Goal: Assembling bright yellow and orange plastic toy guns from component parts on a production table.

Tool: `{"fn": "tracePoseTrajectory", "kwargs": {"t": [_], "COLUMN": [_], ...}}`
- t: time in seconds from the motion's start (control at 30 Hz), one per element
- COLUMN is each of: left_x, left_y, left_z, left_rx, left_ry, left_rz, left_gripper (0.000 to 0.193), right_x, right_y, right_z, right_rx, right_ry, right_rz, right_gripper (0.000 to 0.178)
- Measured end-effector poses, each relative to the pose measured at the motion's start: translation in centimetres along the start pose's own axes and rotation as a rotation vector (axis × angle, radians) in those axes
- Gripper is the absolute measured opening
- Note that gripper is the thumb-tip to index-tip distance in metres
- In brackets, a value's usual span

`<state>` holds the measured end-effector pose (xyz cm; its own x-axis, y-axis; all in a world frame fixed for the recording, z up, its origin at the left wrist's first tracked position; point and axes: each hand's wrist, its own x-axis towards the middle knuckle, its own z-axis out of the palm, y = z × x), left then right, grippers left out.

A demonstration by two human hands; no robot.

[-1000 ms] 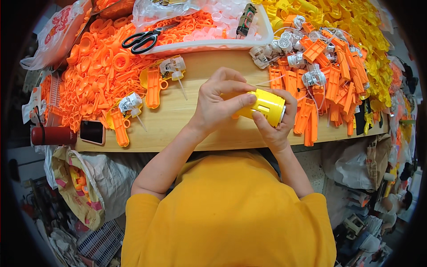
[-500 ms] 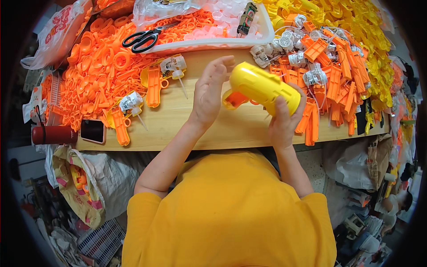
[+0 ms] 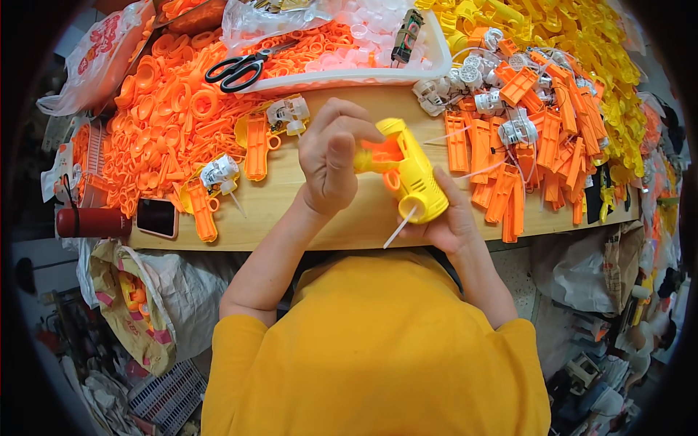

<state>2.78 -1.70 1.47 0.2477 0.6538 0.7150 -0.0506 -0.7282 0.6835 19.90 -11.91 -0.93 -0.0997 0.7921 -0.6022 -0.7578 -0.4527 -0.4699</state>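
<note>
In my right hand (image 3: 454,218) is a yellow plastic toy gun body (image 3: 418,174), gripped by its thick end. It is tilted, with its handle toward the left, and an orange part (image 3: 387,151) shows in the handle area. A thin white tube (image 3: 400,227) sticks out of the lower end toward me. My left hand (image 3: 333,152) is beside the handle, fingers bent over toward its tip and thumb apart. Whether those fingertips touch the handle I cannot tell. Left of it on the table lie two opened toy gun halves (image 3: 257,145) with white motor units (image 3: 220,171).
A heap of orange parts (image 3: 163,131) covers the left. At the back stand a white bin (image 3: 349,80) and black scissors (image 3: 236,70). Orange cases with wired white motors (image 3: 520,131) pile up at right, yellow shells (image 3: 611,87) beyond. A phone (image 3: 157,217) and red flask (image 3: 93,223) lie left.
The yellow toy gun body has been turned in my right hand, so its tube and orange part face me. My left hand's fingers have bent over toward the handle.
</note>
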Motion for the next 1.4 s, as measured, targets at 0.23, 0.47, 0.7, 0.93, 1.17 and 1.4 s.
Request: {"fn": "tracePoseTrajectory", "kwargs": {"t": [0.23,0.47,0.7,0.93,1.17,1.4], "left_x": [0.3,0.5,-2.4,-3.8,-4.0,-3.8], "left_y": [-0.6,-1.4,-1.0,0.2,0.1,-0.1], "left_z": [0.2,0.5,1.4,2.8,2.7,2.7], "left_rx": [-0.089,-0.166,-0.208,-0.507,-0.576,-0.587], "left_ry": [-0.039,0.116,0.248,-0.025,-0.111,-0.141], "left_rz": [-0.121,-0.063,-0.44,-0.847,-0.853,-0.899], "left_gripper": [0.06,0.046,0.015,0.013,0.016,0.018], "right_x": [-0.1,-0.1,0.6,0.5,0.2,0.5], "right_y": [1.3,1.5,0.6,0.7,0.1,-0.2], "right_z": [-0.5,-0.1,-0.8,-0.2,0.2,-0.6], "right_rx": [0.108,0.137,-0.166,-0.258,-0.179,-0.313], "right_ry": [-0.435,-0.421,-0.187,-0.238,-0.198,-0.163], "right_rz": [0.31,0.359,-0.24,-0.349,-0.386,-0.482], "right_gripper": [0.069,0.068,0.059,0.065,0.056,0.06]}}
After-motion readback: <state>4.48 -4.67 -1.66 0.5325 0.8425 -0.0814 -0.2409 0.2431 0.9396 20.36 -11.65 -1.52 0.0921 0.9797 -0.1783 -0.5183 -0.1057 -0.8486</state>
